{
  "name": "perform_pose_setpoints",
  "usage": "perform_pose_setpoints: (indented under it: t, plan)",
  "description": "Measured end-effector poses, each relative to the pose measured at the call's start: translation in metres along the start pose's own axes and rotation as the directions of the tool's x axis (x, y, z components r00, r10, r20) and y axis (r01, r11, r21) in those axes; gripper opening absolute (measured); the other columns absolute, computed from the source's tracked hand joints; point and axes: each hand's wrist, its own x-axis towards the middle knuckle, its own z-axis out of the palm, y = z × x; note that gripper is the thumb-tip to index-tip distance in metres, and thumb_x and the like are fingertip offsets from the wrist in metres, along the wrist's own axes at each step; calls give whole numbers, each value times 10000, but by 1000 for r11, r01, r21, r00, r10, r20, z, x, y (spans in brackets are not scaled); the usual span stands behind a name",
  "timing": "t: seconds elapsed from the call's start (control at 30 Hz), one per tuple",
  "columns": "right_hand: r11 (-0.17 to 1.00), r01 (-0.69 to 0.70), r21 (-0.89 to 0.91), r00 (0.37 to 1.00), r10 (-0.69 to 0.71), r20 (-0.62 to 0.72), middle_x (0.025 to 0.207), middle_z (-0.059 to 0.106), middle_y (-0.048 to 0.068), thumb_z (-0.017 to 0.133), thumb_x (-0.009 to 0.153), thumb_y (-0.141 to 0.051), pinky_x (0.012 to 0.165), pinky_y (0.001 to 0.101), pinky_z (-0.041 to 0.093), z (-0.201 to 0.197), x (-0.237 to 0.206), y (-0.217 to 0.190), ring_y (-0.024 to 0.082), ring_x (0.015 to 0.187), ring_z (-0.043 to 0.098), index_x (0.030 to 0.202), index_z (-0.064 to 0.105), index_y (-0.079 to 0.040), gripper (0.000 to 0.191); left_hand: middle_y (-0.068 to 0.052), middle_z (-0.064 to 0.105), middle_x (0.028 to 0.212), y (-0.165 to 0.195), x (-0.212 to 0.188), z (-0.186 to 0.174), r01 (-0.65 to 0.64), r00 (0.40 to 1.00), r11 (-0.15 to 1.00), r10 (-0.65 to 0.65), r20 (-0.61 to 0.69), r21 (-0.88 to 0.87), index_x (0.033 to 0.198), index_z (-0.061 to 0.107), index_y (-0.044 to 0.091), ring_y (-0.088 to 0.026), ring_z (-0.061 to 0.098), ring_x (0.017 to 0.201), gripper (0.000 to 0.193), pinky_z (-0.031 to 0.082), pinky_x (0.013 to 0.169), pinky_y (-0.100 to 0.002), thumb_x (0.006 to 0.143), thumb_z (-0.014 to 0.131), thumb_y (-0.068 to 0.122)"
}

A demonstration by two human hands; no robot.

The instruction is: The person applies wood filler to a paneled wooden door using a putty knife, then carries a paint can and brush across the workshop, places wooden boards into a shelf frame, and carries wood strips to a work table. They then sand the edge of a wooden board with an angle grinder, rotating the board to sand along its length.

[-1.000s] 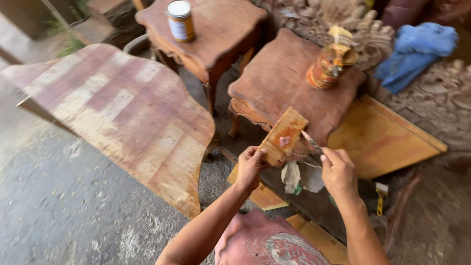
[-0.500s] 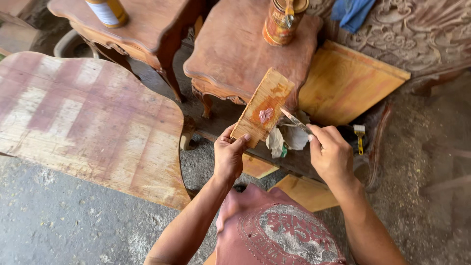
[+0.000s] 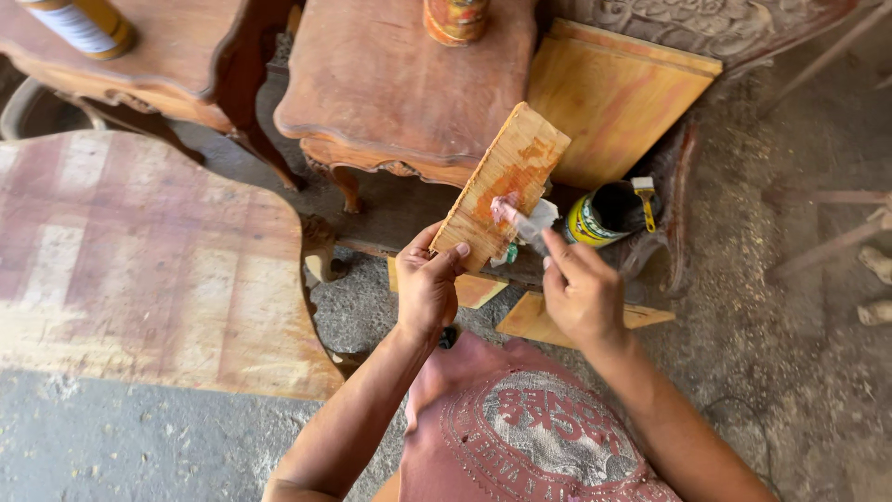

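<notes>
A short wooden board (image 3: 500, 188), pale with an orange-red smear near its middle, is held tilted in the air above the floor, in front of a carved reddish desk (image 3: 400, 84). The left hand (image 3: 427, 288) grips the board's lower end, thumb on the face and fingers curled behind it. The right hand (image 3: 581, 293) is closed around a small scraper-like tool (image 3: 520, 221), whose tip touches the smeared patch (the blade itself is blurred, so its exact kind cannot be told). Just beside the board to the right lies an open yellow can (image 3: 599, 216) on its side, a small brush (image 3: 645, 197) with a yellow handle resting at its mouth. Behind it leans a flat orange-yellow panel (image 3: 613, 98). To the left sits a large curved tabletop (image 3: 139, 260) with faded red and pale stripes, low over the dusty concrete floor (image 3: 139, 446).
</notes>
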Motion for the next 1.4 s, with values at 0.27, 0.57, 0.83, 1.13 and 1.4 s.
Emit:
perform_pose_setpoints:
  t: [0.27, 0.57, 0.83, 1.13, 1.4]
  plan:
    - [972, -177, -155, 981, 161, -111, 864, 643, 130, 701, 924, 26, 627, 397, 523, -60, -34, 49, 258, 695, 657, 1288, 715, -45, 371, -141, 741, 1047, -57, -2, 39, 148, 979, 976, -168, 117, 161, 1257, 636, -108, -178, 709, 878, 393, 578, 777, -313, 878, 719, -46]
    - [938, -319, -133, 933, 286, -219, 872, 637, 124, 676, 931, 6, 591, 375, 509, -140, -134, 129, 248, 680, 637, 1304, 697, -46, 377, -131, 743, 1051, -172, -31, 117, 303, 910, 896, -373, 179, 325, 1253, 628, -87, -181, 722, 876, 400, 611, 766, -335, 864, 703, -28]
    - [850, -494, -181, 853, 434, -288, 764, 598, 111, 704, 883, -35, 523, 393, 477, -239, -259, 210, 245, 571, 602, 1264, 722, -58, 382, -118, 742, 1057, -331, -91, 193, 401, 829, 825, -511, 226, 398, 1241, 642, -87, -186, 719, 877, 371, 600, 770, -336, 881, 696, -12]
    - [726, -687, -17, 711, 667, -223, 798, 694, 82, 719, 885, -49, 466, 338, 486, -327, -347, 271, 167, 551, 618, 1206, 743, -61, 322, -155, 745, 1060, -441, -135, 249, 489, 778, 737, -611, 148, 467, 1216, 649, -96, -226, 730, 877, 335, 602, 795, -357, 895, 636, -1]
    - [383, -904, 189, 298, 883, -363, 855, 757, 83, 708, 940, -59, 477, 283, 471, -411, -413, 395, 129, 603, 655, 1248, 721, -38, 309, -121, 736, 987, -544, -85, 288, 503, 813, 705, -582, 3, 500, 1110, 676, -55, -210, 714, 829, 247, 593, 769, -366, 887, 703, 46]
